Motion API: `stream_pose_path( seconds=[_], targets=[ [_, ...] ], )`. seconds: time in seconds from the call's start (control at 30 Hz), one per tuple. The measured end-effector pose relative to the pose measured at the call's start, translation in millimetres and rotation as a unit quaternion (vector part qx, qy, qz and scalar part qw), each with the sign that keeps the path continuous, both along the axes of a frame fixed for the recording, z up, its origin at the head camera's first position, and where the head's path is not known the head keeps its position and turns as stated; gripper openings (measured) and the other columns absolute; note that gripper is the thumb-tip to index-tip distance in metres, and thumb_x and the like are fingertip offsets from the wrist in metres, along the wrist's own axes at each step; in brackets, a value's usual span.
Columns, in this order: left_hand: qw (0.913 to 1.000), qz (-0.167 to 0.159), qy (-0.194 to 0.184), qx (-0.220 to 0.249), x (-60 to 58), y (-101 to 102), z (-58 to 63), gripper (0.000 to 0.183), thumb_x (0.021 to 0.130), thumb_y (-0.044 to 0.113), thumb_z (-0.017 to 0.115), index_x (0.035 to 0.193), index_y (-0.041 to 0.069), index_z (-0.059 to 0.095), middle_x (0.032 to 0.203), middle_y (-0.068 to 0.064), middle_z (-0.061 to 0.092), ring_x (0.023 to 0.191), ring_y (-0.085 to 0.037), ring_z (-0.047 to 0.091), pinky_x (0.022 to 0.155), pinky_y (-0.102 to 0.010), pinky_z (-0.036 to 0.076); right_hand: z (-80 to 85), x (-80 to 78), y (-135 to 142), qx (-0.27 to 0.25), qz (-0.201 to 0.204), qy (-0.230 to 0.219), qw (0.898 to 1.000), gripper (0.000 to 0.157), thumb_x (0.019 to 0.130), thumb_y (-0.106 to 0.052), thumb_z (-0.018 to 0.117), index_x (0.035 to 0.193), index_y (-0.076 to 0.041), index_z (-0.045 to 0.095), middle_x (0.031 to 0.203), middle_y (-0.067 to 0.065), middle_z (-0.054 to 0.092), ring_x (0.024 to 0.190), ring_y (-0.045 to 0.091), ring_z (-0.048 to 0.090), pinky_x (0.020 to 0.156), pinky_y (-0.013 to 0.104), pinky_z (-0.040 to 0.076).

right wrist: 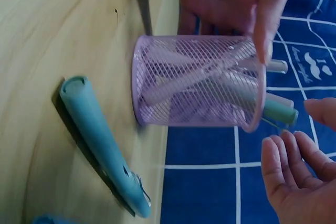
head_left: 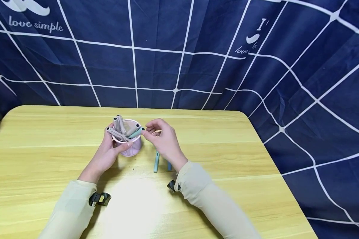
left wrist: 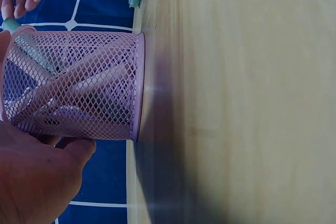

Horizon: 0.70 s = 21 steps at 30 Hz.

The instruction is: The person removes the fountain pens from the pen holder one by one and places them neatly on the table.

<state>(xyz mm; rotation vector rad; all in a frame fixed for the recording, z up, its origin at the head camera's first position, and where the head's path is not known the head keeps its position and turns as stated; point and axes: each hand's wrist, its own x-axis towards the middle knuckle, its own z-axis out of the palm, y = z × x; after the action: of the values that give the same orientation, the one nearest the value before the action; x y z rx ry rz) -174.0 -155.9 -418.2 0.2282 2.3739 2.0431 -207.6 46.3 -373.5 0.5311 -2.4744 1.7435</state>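
My left hand (head_left: 106,156) grips a pink mesh pen cup (head_left: 131,149) around its side, with the thumb at the rim. Several pale grey-pink pens (head_left: 116,124) lean inside it, their ends above the rim. Among them stands a green pen (head_left: 135,133), tilted toward the right side of the cup. Right beside its dark end are the fingertips of my right hand (head_left: 164,137); in the right wrist view the thumb and loosely bent fingers (right wrist: 278,166) are spread apart with nothing between them. The mesh wall (left wrist: 79,82) shows pens crossing inside.
A teal pen (head_left: 156,162) with a clip lies on the wooden table (head_left: 227,186), right of the cup. Next to it lies a blue pen (head_left: 169,166), partly hidden by my right wrist. A dark blue curtain (head_left: 158,66) with white lines hangs behind and to the right.
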Motion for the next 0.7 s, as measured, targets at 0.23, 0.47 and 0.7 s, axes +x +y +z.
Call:
stream_pose_path(
  seconds=[0.23, 0.47, 0.7],
  targets=[
    [1.0000, 0.000, -0.008, 0.003, 0.2, 0, 0.0, 0.084, 0.094, 0.011, 0.065, 0.154, 0.008, 0.006, 0.152, -0.021, 0.025, 0.141, -0.031, 0.024, 0.116, -0.046, 0.016, -4.9, -2.1, -12, 0.005, -0.024, 0.003, 1.000, 0.019, 0.085, -0.011, 0.078, 0.099, -0.005, 0.066, 0.090, 0.001, 0.062, 0.081, 0.011, 0.059, 0.073, 0.023, 0.053],
    [1.0000, 0.002, -0.004, -0.004, 0.0, 0, 0.9, 0.087, 0.093, 0.011, 0.065, 0.155, 0.008, 0.004, 0.153, -0.021, 0.024, 0.142, -0.030, 0.023, 0.116, -0.046, 0.015, -7.0, -6.7, -17, -0.002, -0.045, -0.004, 0.999, 0.013, 0.086, -0.011, 0.077, 0.096, -0.007, 0.069, 0.088, -0.003, 0.063, 0.081, 0.010, 0.059, 0.075, 0.022, 0.053],
    [1.0000, 0.002, 0.001, -0.001, -0.5, 0, 1.7, 0.085, 0.093, 0.010, 0.065, 0.155, 0.009, 0.006, 0.152, -0.021, 0.027, 0.141, -0.030, 0.025, 0.116, -0.046, 0.016, -8.3, -9.1, -19, 0.000, -0.041, 0.010, 0.999, 0.009, 0.087, -0.006, 0.074, 0.096, -0.007, 0.072, 0.089, -0.003, 0.063, 0.082, 0.009, 0.060, 0.075, 0.022, 0.053]
  ],
)
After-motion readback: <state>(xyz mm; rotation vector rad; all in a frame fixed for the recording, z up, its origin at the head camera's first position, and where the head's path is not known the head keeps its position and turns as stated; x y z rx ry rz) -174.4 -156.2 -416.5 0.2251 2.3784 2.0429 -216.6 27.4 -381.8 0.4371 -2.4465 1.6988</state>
